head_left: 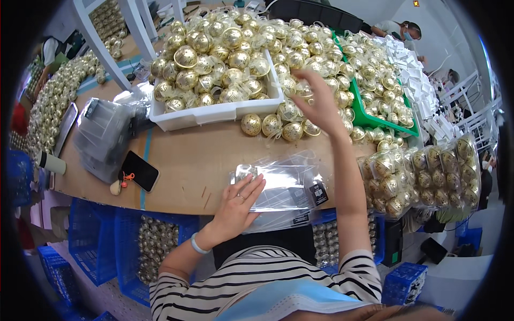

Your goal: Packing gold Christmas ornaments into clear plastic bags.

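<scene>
My left hand [238,206] lies flat with its fingers stretched out, pressing on the near left part of a clear plastic package [286,182]. The package is flattened and shiny, with a small black label at its right end. Over the heap of gold ball ornaments [292,131], my right hand [319,104] is raised with thumb and fingers apart. No ball shows in its grip. Each gold ball has a dotted or cut-out pattern and a sheer ribbon.
A white tray [214,113] and a green crate [385,124] overflow with gold balls. Filled clear packs [393,184] stand at the right. Left on the table lie a phone [140,171], a stack of clear packages [101,136] and a tumbler [52,162]. Blue crates [126,251] sit below.
</scene>
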`<state>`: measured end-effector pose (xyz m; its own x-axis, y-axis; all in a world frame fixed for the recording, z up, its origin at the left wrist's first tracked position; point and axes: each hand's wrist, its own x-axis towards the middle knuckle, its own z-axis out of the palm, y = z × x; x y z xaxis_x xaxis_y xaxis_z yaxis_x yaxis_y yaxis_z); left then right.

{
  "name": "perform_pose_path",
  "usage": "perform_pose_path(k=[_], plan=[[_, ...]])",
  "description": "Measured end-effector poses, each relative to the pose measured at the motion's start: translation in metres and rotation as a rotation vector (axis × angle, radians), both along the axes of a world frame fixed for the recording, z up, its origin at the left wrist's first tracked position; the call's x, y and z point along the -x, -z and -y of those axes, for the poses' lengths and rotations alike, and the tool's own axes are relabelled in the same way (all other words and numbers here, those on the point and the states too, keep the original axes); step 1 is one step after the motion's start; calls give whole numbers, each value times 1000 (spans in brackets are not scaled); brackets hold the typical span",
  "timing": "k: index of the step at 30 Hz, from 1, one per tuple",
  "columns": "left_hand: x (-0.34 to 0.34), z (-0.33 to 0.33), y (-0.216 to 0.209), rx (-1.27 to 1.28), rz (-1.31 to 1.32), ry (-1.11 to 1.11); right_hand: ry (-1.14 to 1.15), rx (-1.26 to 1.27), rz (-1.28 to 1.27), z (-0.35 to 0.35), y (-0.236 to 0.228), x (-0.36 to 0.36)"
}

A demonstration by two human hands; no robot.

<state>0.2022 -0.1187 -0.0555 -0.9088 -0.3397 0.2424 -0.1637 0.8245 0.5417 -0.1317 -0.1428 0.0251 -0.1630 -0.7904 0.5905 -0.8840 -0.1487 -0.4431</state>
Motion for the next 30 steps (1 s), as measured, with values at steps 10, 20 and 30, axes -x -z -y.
perform_pose_path(k=[10, 20, 30], plan=[[5, -3, 3, -97, 2, 12, 79, -152, -253, 84, -2, 6], [6, 19, 12, -156, -144, -15, 374, -341, 366, -210, 90, -61], [7, 15, 16, -106, -193, 2, -384, -790, 779, -115, 79, -107]])
